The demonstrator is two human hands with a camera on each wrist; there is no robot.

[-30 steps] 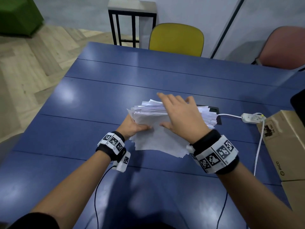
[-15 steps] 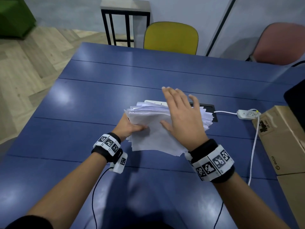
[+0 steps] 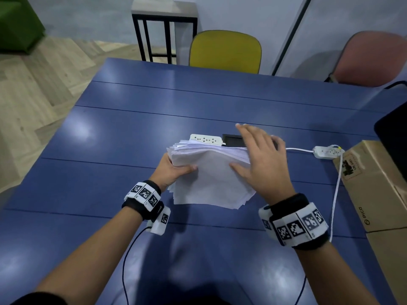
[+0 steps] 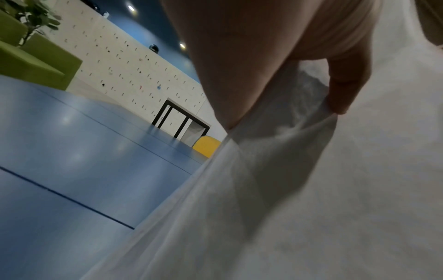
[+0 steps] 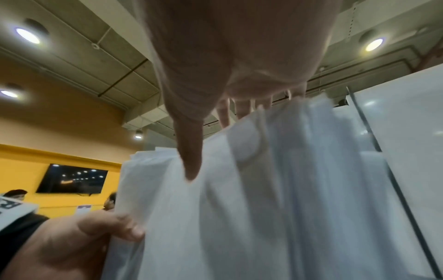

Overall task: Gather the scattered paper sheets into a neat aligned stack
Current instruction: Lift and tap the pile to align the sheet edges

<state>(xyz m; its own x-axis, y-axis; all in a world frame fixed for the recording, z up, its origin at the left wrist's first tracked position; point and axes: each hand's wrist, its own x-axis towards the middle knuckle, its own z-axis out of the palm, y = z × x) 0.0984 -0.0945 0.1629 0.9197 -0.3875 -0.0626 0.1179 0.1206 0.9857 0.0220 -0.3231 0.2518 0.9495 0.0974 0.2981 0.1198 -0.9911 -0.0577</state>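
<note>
- Paper sheets (image 3: 211,172): thin, matt white.
- Table (image 3: 110,150): smooth blue top, semi-gloss, reflects lights.
- Box (image 3: 378,183): matt brown cardboard.
- Power strip (image 3: 206,139): white plastic.

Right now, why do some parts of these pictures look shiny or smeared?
Head view: ceiling lights glare in pale patches on the table, and the right hand is motion-blurred at its fingers. Right wrist view: the paper is smeared. Left wrist view: the paper is soft, too close to focus.
</note>
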